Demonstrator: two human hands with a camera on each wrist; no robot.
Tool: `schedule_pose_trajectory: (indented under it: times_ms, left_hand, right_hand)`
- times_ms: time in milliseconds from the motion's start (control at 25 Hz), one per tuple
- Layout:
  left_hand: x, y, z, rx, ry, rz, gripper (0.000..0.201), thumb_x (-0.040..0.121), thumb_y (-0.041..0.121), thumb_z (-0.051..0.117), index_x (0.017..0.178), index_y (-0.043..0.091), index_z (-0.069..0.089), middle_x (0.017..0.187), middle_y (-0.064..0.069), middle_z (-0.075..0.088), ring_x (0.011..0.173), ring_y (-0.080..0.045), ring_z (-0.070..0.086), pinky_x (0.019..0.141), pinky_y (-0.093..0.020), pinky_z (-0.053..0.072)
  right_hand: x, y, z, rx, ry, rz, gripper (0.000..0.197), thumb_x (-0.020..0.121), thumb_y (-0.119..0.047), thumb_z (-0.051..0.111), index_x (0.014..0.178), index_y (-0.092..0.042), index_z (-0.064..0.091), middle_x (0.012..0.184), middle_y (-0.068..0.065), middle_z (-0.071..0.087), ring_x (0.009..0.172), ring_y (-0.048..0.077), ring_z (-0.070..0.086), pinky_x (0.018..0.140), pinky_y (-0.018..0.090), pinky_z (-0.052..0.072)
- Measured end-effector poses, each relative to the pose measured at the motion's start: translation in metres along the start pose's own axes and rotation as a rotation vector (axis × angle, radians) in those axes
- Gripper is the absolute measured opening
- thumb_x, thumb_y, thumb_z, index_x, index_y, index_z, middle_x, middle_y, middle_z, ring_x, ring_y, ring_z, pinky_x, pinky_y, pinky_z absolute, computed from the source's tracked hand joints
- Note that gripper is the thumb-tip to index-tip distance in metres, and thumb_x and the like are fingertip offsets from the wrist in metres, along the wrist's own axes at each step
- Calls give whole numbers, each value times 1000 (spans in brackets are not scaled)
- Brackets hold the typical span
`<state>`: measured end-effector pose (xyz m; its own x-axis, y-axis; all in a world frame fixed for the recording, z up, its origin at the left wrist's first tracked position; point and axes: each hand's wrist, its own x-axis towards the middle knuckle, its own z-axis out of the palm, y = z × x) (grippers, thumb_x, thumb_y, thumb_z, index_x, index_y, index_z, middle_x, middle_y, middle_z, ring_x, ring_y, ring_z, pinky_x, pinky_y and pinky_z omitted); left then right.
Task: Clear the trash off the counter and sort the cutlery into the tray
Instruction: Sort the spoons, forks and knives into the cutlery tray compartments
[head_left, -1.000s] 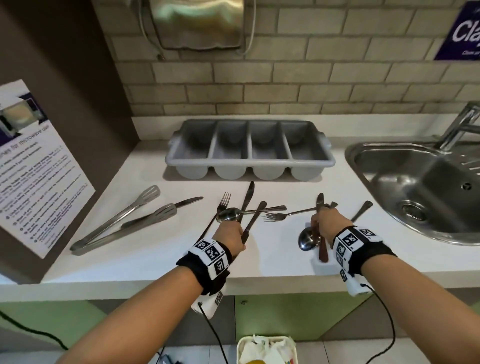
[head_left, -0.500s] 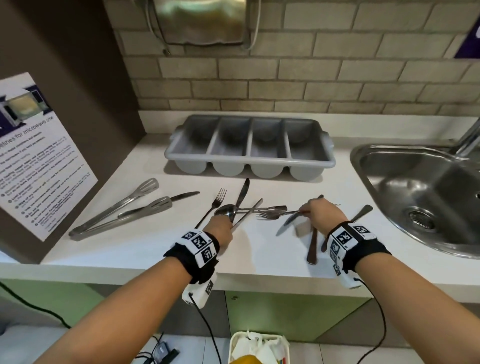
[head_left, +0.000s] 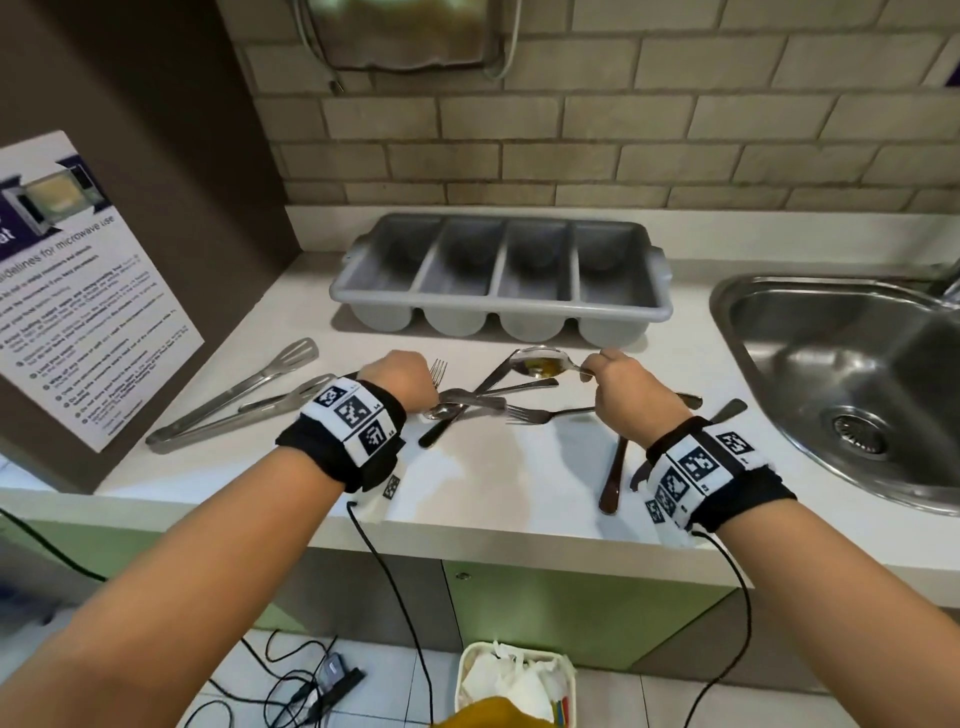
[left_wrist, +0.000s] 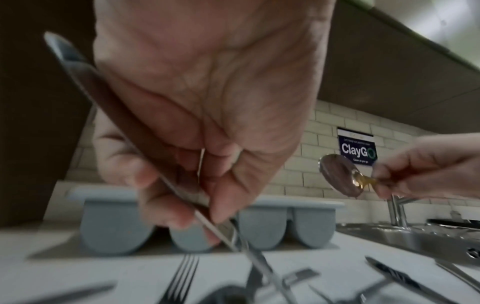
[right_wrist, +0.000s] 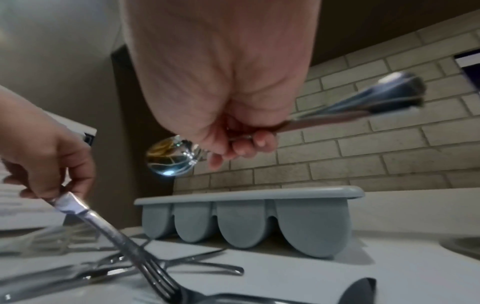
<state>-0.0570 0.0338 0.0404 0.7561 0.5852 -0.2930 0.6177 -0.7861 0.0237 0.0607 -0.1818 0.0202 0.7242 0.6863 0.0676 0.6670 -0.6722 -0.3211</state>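
Your right hand (head_left: 621, 397) has lifted a spoon (head_left: 540, 362) up off the desk (head_left: 519, 467); a moment ago that spoon was still low by the pile, and now it hangs in the air in front of the gray tray (head_left: 501, 270). Your fingers are curled tight around its handle, so the grip is closed on the spoon. Your left hand (head_left: 400, 382) has moved up into the pile of cutlery (head_left: 483, 400) and now pinches a fork (right_wrist: 116, 232) by its handle, with the prongs down on the desk. So both hands now have one piece each, and I think the sorting has just begun, because all four slots of the tray look bare. The other forks, knives and spoons are still lying crossed on the desk between your hands, and a brown-handled piece (head_left: 613, 475) lies by your right wrist. The long tongs (head_left: 234, 402) lie off to the left, and the sink (head_left: 852, 384) is on the right. The head view shows you the whole desk, the tray from above, and a bin with white paper on the floor (head_left: 514, 680). It hides what your left fingers hold. The right wrist view shows that best: the fork's handle sits between your left thumb and fingers. It also shows the spoon's bowl (right_wrist: 172, 157) shiny and free in the air. The left wrist view is blurry, but it shows the thin handle running through your left fingers (left_wrist: 161, 211), and the spoon (left_wrist: 340, 178) in your other hand far off.
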Motion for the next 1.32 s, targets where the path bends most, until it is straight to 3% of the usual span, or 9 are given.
schedule_pose_trajectory:
  times_ms: [160, 280, 400, 600, 760, 1000, 1120, 1240, 1320]
  left_hand:
    - [-8, -2, -26, 203, -51, -9, 26, 84, 25, 53, 62, 10, 53, 65, -1, 55, 72, -23, 55, 74, -31, 50]
    - [-16, -12, -45, 144, -54, 15, 26, 85, 31, 55, 75, 10, 66, 65, -1, 62, 63, -20, 56, 62, -26, 46]
    - [-21, -27, -63, -142, 20, 65, 20, 88, 29, 58, 93, 14, 70, 79, -6, 63, 67, -19, 55, 56, -23, 44]
    - [11, -39, -77, -748, 240, 18, 25, 89, 5, 54, 112, 6, 64, 63, -1, 51, 45, -3, 50, 30, -8, 36]
    - [59, -54, -86, -1091, 272, -41, 33, 91, -3, 44, 118, 11, 57, 68, -3, 53, 43, -4, 54, 34, -13, 36]
    - [141, -72, -95, -1245, 194, -145, 28, 95, -3, 41, 77, 13, 55, 68, -5, 50, 50, -11, 51, 28, -9, 40]
    - [182, -81, -97, -1138, 141, -158, 33, 96, 2, 44, 64, 10, 50, 61, -7, 49, 24, -2, 50, 25, -9, 38]
    - [214, -82, -99, -958, 82, -127, 19, 92, 1, 44, 94, -8, 61, 71, -12, 55, 43, -15, 57, 29, -11, 42]
    - [230, -80, -100, -882, 70, -88, 31, 91, -1, 44, 117, -15, 54, 93, -23, 61, 69, -27, 60, 45, -21, 50]
  right_hand:
    - [-5, 8, -4, 70, 59, -76, 21, 93, -12, 45, 104, -15, 63, 103, 13, 61, 98, 34, 59, 82, 45, 50]
    - [-7, 12, -7, 153, 144, -12, 23, 95, -17, 46, 108, -10, 63, 101, 16, 67, 97, 36, 60, 80, 41, 51]
    - [3, 9, -5, 364, 173, 86, 31, 90, 3, 38, 112, -3, 59, 97, 22, 64, 97, 38, 58, 77, 32, 43]
    - [31, -16, -11, 408, 205, -5, 48, 84, 15, 35, 124, -3, 54, 116, 21, 60, 109, 34, 55, 95, 29, 39]
    - [70, -39, -14, 477, 242, -9, 34, 90, 6, 41, 119, -7, 53, 92, 9, 57, 84, 25, 53, 75, 23, 40]
    - [139, -71, -2, 542, 190, 155, 29, 91, 4, 42, 109, -2, 63, 96, 5, 59, 81, 15, 53, 70, 15, 42]
    - [170, -87, 8, 634, 148, 224, 29, 91, 1, 44, 113, -5, 62, 94, 6, 59, 62, 16, 54, 43, 7, 39]
    - [194, -98, 18, 657, 146, 260, 29, 91, 1, 44, 115, -2, 60, 98, 10, 60, 84, 26, 59, 52, 5, 38]
    - [209, -105, 25, 669, 147, 278, 30, 91, 2, 44, 116, 1, 60, 96, 8, 58, 72, 17, 54, 49, -3, 37]
